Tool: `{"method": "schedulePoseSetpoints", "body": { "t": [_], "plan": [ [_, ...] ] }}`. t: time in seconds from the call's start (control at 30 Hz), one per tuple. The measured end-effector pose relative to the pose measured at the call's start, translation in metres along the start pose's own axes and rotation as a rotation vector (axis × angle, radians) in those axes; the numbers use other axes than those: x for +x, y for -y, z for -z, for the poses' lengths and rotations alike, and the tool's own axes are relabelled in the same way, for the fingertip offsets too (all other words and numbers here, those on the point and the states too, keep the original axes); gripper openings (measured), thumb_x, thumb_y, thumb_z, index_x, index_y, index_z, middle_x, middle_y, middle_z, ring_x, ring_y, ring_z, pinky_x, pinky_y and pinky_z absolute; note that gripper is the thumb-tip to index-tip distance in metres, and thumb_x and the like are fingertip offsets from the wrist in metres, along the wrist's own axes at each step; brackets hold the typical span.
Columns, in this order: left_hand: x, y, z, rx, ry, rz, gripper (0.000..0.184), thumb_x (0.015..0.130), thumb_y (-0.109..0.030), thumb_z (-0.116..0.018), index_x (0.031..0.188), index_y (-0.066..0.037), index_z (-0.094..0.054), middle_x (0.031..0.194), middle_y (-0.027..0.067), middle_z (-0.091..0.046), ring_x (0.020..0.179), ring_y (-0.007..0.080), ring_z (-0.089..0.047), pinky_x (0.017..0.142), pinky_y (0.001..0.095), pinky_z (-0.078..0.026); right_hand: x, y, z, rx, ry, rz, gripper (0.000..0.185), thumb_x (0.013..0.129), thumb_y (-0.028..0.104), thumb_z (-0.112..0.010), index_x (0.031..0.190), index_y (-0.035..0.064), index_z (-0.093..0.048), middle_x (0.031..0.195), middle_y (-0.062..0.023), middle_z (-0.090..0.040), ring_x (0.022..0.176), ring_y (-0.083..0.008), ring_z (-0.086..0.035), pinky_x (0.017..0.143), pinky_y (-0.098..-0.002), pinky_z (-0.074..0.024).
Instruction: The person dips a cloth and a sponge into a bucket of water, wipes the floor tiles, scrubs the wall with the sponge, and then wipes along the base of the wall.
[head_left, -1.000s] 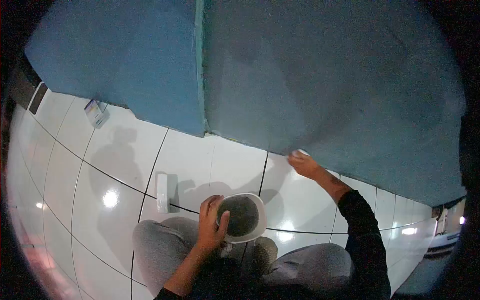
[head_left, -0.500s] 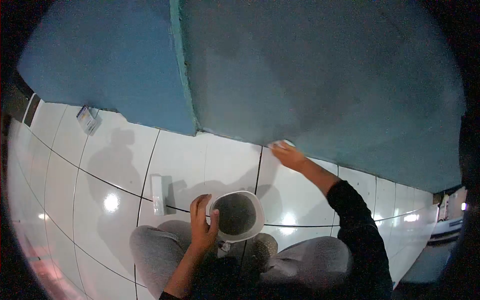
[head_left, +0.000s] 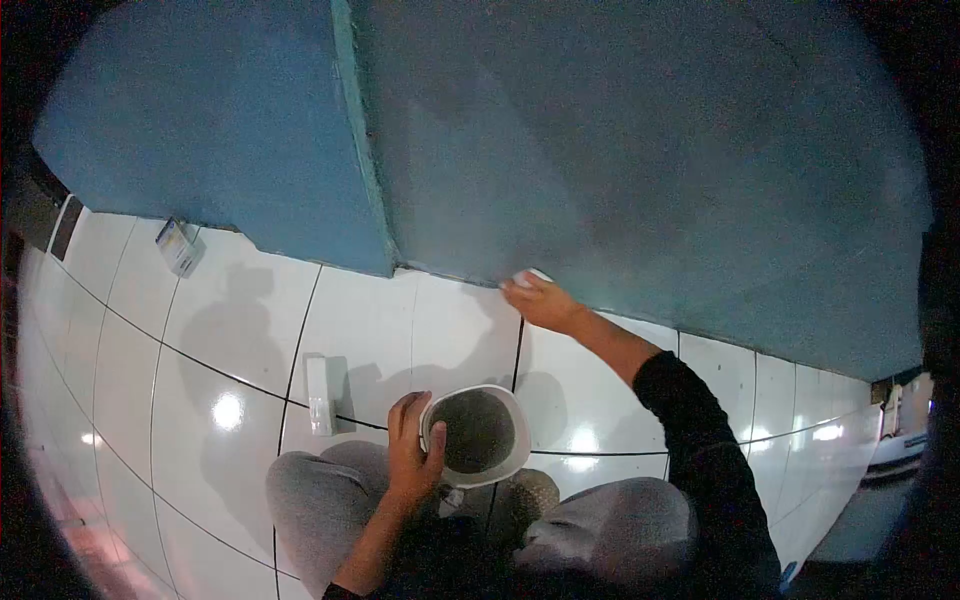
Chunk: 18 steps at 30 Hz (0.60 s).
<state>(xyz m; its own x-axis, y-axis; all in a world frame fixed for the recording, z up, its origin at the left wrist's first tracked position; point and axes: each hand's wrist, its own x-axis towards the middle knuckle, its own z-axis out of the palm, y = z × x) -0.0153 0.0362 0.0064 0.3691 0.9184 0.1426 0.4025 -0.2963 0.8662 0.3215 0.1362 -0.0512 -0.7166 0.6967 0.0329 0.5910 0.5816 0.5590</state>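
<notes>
A white tub holding a grey, murky-looking content stands between my knees. My left hand grips its left rim, thumb over the inner edge and fingers along the outside. At the foot of the blue-grey wall, my right hand is closed on a small white pad. The pad is mostly covered by the fingers, so its exact kind cannot be made out. It is at the joint where the wall meets the floor.
On the white tiled floor, a long white block lies left of the tub. A small printed packet leans near the wall at far left. A raised vertical edge divides the wall. My knees flank the tub.
My right hand has moved left along the base of the wall with the white pad. My left hand has closed in on the tub's rim, its thumb now over the edge.
</notes>
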Motion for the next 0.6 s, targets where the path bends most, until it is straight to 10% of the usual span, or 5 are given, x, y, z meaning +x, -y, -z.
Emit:
{"method": "schedulePoseSetpoints", "body": {
  "t": [0.27,0.6],
  "plan": [
    [-0.001,-0.001,0.001,-0.049,0.009,0.089,0.037,0.090,-0.020,-0.048,0.120,0.000,-0.046,0.120,0.0227,-0.043,0.112,0.0366,-0.042,0.095,0.0442,-0.034,-0.059,0.006,-0.024,0.037,-0.073,-0.098,0.038,0.075,0.019,-0.053,0.110,0.0061,-0.056,0.122,-0.0066,-0.048,0.118,-0.0205,-0.041,0.105,-0.0361,-0.0284],
    [0.003,-0.008,-0.005,-0.033,0.020,-0.022,0.039,0.090,-0.024,-0.047,0.119,0.002,-0.046,0.117,0.0233,-0.044,0.111,0.0374,-0.043,0.095,0.0445,-0.034,-0.201,-0.014,-0.030,0.020,0.379,-0.042,0.033,0.079,0.016,-0.055,0.111,0.0069,-0.055,0.115,-0.0048,-0.050,0.117,-0.0186,-0.042,0.103,-0.0367,-0.0304]
  ]
}}
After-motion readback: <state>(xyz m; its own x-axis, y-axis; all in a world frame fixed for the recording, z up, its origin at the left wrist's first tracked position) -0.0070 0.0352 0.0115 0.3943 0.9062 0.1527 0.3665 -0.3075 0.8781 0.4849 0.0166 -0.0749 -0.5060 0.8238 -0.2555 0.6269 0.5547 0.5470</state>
